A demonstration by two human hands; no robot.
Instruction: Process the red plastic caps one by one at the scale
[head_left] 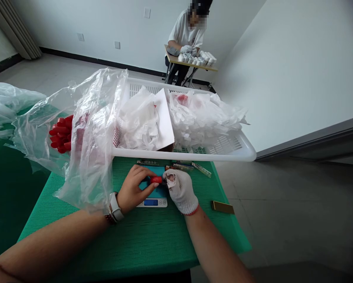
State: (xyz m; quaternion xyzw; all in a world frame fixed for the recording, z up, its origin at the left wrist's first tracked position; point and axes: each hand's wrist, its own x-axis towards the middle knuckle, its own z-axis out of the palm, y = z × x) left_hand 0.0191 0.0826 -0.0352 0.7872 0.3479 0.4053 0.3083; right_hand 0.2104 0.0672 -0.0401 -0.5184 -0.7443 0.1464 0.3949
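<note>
Above a small digital scale [155, 203] with a blue top, my bare left hand [136, 182] pinches a short red cylindrical piece [156, 179] between thumb and fingers. My right hand [180, 190] wears a white knit glove with a worn, torn fingertip area. Its fingers are closed at the right end of the red piece, around something small and dark that I cannot make out. Several slim clear-cased items [201, 169] lie just beyond my hands. A clear plastic bag [93, 157] with several red slant-tipped pieces [61, 134] is left of my left hand.
A white plastic basket [182, 156] spans the far side of the green-covered table [152, 243], holding crumpled white plastic bags [200, 118] and a white carton [164, 122]. A gold-coloured bar [222, 207] lies at the right edge. Further back, a gloved person [188, 31] sits at another table.
</note>
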